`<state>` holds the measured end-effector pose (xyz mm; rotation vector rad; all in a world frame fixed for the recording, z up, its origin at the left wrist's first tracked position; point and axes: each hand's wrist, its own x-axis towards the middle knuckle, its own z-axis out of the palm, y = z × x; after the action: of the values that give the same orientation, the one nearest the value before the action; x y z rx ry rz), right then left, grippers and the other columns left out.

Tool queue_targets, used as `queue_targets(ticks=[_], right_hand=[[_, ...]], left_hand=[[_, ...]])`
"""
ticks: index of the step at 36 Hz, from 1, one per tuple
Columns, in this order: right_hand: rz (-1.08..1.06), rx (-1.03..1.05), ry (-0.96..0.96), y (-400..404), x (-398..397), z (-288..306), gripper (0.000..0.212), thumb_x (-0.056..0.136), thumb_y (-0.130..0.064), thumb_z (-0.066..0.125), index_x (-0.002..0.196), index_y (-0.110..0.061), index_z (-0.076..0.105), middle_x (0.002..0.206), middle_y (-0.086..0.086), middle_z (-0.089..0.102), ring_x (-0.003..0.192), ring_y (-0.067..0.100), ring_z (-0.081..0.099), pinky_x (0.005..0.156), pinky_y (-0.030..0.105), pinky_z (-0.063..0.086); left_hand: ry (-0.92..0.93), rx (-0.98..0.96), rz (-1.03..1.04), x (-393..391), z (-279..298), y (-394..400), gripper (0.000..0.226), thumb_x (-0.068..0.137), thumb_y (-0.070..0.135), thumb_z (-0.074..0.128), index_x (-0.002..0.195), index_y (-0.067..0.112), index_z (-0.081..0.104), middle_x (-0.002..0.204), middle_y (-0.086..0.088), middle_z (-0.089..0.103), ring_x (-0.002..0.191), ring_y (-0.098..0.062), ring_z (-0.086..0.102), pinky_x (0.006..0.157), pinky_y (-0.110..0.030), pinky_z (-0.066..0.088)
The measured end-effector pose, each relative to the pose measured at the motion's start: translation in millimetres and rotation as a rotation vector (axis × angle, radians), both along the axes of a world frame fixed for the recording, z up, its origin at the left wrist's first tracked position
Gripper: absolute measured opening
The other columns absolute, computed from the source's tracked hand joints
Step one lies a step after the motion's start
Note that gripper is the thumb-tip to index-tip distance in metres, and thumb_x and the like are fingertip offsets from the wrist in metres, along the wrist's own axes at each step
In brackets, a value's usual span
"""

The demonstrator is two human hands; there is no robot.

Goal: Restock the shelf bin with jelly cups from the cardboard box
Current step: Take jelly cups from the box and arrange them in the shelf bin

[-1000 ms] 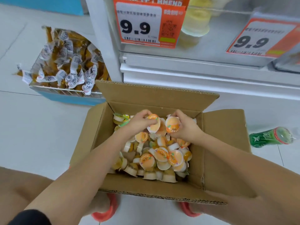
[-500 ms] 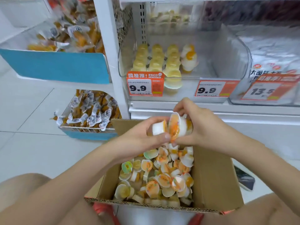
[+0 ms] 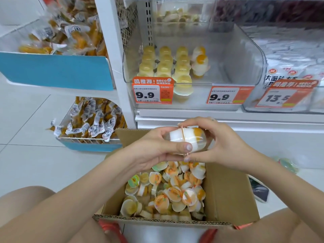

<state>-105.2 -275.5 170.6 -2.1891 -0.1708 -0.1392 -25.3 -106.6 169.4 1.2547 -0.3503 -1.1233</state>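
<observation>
Our left hand (image 3: 157, 148) and right hand (image 3: 219, 146) grip two jelly cups (image 3: 185, 140) rim to rim; shelf bin (image 3: 245, 55) tags (image 3: 151, 94) read "9.9".

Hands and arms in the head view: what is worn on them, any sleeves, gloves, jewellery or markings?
Both forearms are bare to the bottom edge of the frame, with no sleeves showing. The left hand and right hand wear no gloves, and no watch or bracelet shows at either wrist. The left thumbnail looks short and unpainted. A small glint near the right knuckles could be a ring, but it is too blurred to tell.

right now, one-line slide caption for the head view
Both hands press two jelly cups lid to lid above the cardboard box.
</observation>
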Motion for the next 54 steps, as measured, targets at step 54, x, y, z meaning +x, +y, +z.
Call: queue_targets(ticks=[54], right_hand=[[-0.467,-0.602,0.276,-107.4,179.2,29.5,0.039,0.072,-0.034,0.076,0.098,-0.013,0.057,0.092,0.005,0.057,0.084,0.024,0.052,0.071,0.028,0.037]], left_hand=[[-1.229,0.492,0.274,76.5,-11.5,-4.5,0.053,0.075,0.019,0.076,0.117,0.018,0.043,0.113,0.007,0.038,0.099,-0.006,0.044,0.084,-0.019,0.035]])
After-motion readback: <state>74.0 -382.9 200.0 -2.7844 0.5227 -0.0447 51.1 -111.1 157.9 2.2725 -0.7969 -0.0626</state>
